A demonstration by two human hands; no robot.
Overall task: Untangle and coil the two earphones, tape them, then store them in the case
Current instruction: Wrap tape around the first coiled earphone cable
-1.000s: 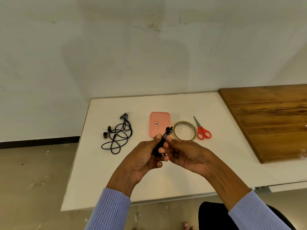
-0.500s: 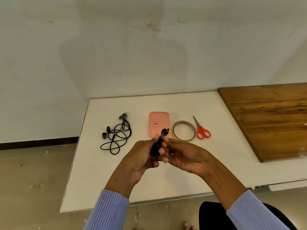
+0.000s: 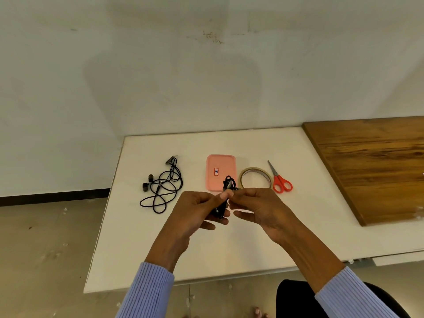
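Note:
Above the middle of the white table [image 3: 229, 249], my left hand [image 3: 195, 212] grips a coiled black earphone bundle [image 3: 227, 191] by its lower part. My right hand [image 3: 259, 207] pinches the bundle near its top, where a loop sticks up. A second black earphone [image 3: 163, 187] lies loose and tangled on the table at the left, its two earbuds at its left side. The pink case [image 3: 220, 166] lies shut just behind my hands. A roll of clear tape [image 3: 255, 177] sits to its right.
Red-handled scissors [image 3: 281, 182] lie right of the tape roll. A brown wooden board [image 3: 376, 164] covers the table's right side. The wall stands close behind the table. The table's left edge drops to the floor near the loose earphone.
My hands stay in about the same place with the bundle. My right hand's lower fingers have spread away from the bundle while its fingertips keep pinching the top.

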